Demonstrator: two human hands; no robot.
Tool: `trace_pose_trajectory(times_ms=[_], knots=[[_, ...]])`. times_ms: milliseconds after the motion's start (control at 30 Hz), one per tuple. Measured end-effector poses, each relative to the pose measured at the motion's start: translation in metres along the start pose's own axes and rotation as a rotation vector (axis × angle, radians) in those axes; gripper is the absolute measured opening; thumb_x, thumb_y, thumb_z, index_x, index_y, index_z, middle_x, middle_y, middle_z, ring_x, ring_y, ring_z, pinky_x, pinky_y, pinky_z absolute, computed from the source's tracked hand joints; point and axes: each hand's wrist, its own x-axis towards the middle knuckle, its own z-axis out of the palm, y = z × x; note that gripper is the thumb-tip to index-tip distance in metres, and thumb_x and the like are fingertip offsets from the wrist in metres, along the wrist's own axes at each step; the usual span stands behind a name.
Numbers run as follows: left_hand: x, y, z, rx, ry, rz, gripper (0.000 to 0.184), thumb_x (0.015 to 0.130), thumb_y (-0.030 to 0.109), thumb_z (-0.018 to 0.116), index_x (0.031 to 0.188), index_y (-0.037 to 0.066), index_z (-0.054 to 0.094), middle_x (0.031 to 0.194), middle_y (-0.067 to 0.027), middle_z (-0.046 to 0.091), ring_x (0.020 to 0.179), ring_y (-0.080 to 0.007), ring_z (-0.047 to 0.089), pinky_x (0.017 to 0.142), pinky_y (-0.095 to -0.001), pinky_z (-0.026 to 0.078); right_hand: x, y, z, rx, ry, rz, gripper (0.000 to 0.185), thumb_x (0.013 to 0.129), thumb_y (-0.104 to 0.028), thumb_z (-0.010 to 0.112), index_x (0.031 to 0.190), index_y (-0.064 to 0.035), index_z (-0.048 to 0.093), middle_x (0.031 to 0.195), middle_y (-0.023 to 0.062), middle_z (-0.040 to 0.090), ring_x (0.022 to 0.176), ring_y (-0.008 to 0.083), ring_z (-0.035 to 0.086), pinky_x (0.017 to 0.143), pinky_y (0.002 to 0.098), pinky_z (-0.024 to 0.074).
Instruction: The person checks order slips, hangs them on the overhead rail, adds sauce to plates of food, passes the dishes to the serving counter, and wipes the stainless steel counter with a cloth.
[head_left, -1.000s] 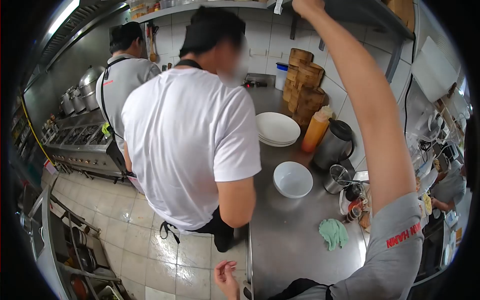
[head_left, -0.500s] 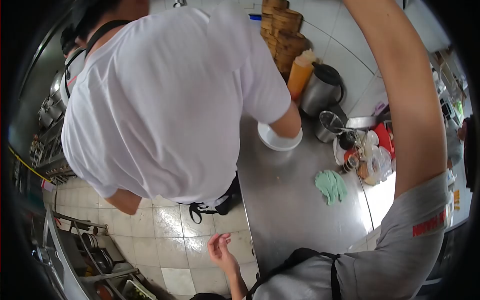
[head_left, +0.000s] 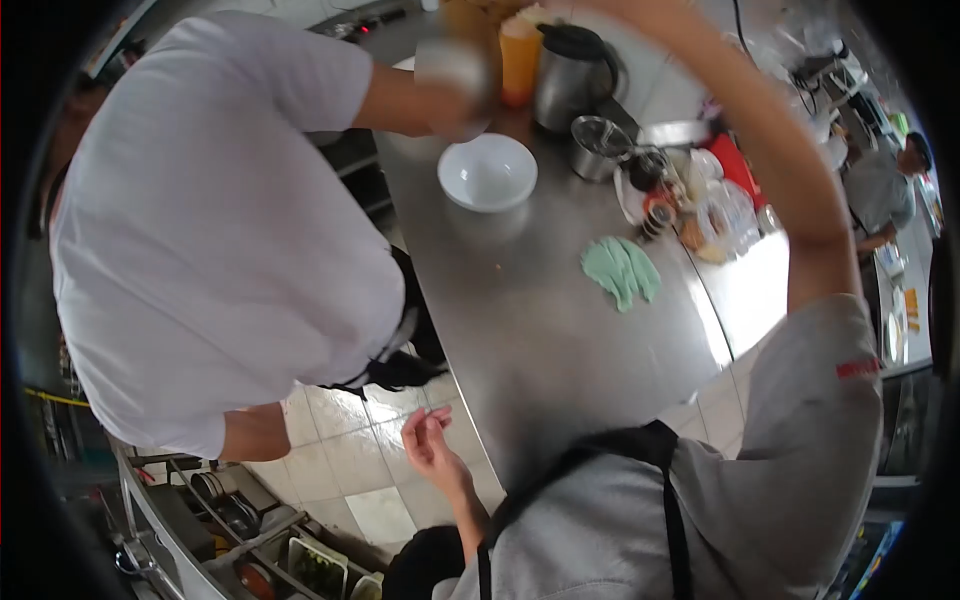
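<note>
My left hand hangs low over the floor beside the steel table. Its fingers are loosely curled and apart, with nothing in them. My right arm is raised across the upper right. Only a blurred edge of my right hand shows at the top border, and its fingers are hidden. Farther up the table sit a white bowl and a crumpled green cloth; neither is touched by my hands. A co-worker's blurred hand is just behind the bowl.
The white-shirted co-worker stands at left. An orange squeeze bottle, steel jug and metal cup stand at the back. Plastic-wrapped items lie to the right. Shelving is at lower left; another person is far right.
The view has shifted, bringing the whole bowl into sight. The co-worker's arm has gone from over the bowl to behind it. My left hand keeps its loose curl; my right arm stays raised.
</note>
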Motion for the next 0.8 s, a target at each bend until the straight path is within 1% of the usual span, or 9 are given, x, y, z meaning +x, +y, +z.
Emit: trace_pose_trajectory(times_ms=[100, 133, 167, 233, 467, 533, 633, 733, 800], knots=[[-0.01, 0.005, 0.002, -0.016, -0.046, 0.037, 0.022, 0.089, 0.014, 0.049, 0.105, 0.0, 0.048, 0.083, -0.0113, 0.061, 0.08, -0.0169, 0.058, 0.07, -0.0269, 0.045, -0.198, -0.03, 0.059, 0.21, -0.446, 0.067, 0.02, 0.086, -0.027, 0.047, 0.097, -0.0106, 0.053, 0.071, 0.0103, 0.055, 0.062, 0.0285, 0.056, 0.053, 0.043, 0.0447], [-0.012, 0.007, 0.001, -0.017, -0.056, 0.058, 0.022, 0.089, 0.014, 0.049, 0.105, 0.0, 0.048, 0.083, -0.0114, 0.061, 0.08, -0.0171, 0.058, 0.07, -0.0269, 0.045, -0.235, -0.047, 0.055, 0.329, -0.991, 0.319, 0.032, 0.085, -0.027, 0.048, 0.112, -0.0105, 0.054, 0.108, 0.0115, 0.057, 0.1, 0.0292, 0.053, 0.085, 0.0383, 0.0422], [-0.016, 0.01, -0.003, 0.0, -0.066, 0.052, 0.02, 0.088, 0.013, 0.049, 0.104, -0.001, 0.048, 0.082, -0.0118, 0.061, 0.08, -0.017, 0.058, 0.07, -0.0269, 0.045, -0.323, -0.051, 0.084, 0.404, -0.822, 0.263, 0.039, 0.088, -0.028, 0.044, 0.123, -0.0112, 0.045, 0.128, 0.0098, 0.044, 0.118, 0.029, 0.04, 0.095, 0.0418, 0.0338], [-0.023, 0.013, -0.006, 0.027, -0.077, 0.046, 0.018, 0.088, 0.01, 0.05, 0.101, -0.001, 0.049, 0.082, -0.0127, 0.062, 0.078, -0.0167, 0.058, 0.071, -0.0269, 0.045, -0.4, -0.06, 0.1, 0.362, -0.982, 0.45, 0.044, 0.091, -0.031, 0.037, 0.133, -0.0177, 0.035, 0.141, 0.0084, 0.026, 0.131, 0.0285, 0.02, 0.104, 0.0479, 0.0204], [-0.049, 0.018, -0.005, 0.064, -0.085, 0.052, 0.014, 0.088, 0.007, 0.05, 0.099, -0.002, 0.05, 0.083, -0.0141, 0.062, 0.078, -0.0179, 0.059, 0.072, -0.0274, 0.045, -0.338, -0.133, 0.228, 0.084, -0.553, 0.792, 0.046, 0.083, -0.018, 0.042, 0.128, -0.0111, 0.039, 0.133, 0.0119, 0.036, 0.125, 0.0365, 0.028, 0.102, 0.0497, 0.0227], [-0.058, 0.023, 0.001, 0.063, -0.096, 0.086, 0.013, 0.088, 0.005, 0.05, 0.098, -0.002, 0.051, 0.083, -0.0141, 0.062, 0.078, -0.0182, 0.059, 0.074, -0.0276, 0.046, -0.288, -0.204, 0.25, 0.01, -0.772, 0.45, 0.05, 0.077, -0.015, 0.045, 0.125, -0.0056, 0.04, 0.129, 0.0155, 0.04, 0.123, 0.0364, 0.03, 0.103, 0.0503, 0.0211], [-0.07, 0.034, 0.017, 0.125, -0.105, 0.149, 0.012, 0.087, 0.005, 0.047, 0.097, -0.002, 0.05, 0.081, -0.0124, 0.061, 0.077, -0.0201, 0.06, 0.069, -0.0295, 0.047, -0.279, -0.332, 0.21, 0.868, -0.281, 0.223, 0.035, 0.077, -0.013, 0.05, 0.112, -0.0056, 0.053, 0.119, 0.016, 0.048, 0.114, 0.0311, 0.042, 0.099, 0.0433, 0.0297], [-0.088, 0.038, 0.024, 0.13, -0.089, 0.239, 0.01, 0.086, 0.002, 0.045, 0.094, -0.002, 0.05, 0.079, -0.013, 0.061, 0.074, -0.0205, 0.059, 0.07, -0.0304, 0.047, -0.305, -0.396, 0.119, 1.716, -0.719, 0.3, 0.037, 0.085, -0.02, 0.046, 0.117, -0.0041, 0.05, 0.109, 0.0147, 0.058, 0.1, 0.0304, 0.055, 0.086, 0.0369, 0.0414], [-0.104, 0.038, 0.02, 0.169, -0.048, 0.3, 0.009, 0.084, 0.0, 0.044, 0.091, -0.002, 0.05, 0.078, -0.0155, 0.06, 0.072, -0.0207, 0.058, 0.07, -0.0308, 0.047, -0.302, -0.364, 0.06, 1.812, -0.455, 0.423, 0.034, 0.088, -0.026, 0.043, 0.118, -0.0097, 0.049, 0.109, 0.0103, 0.055, 0.101, 0.0236, 0.054, 0.085, 0.035, 0.0414]])
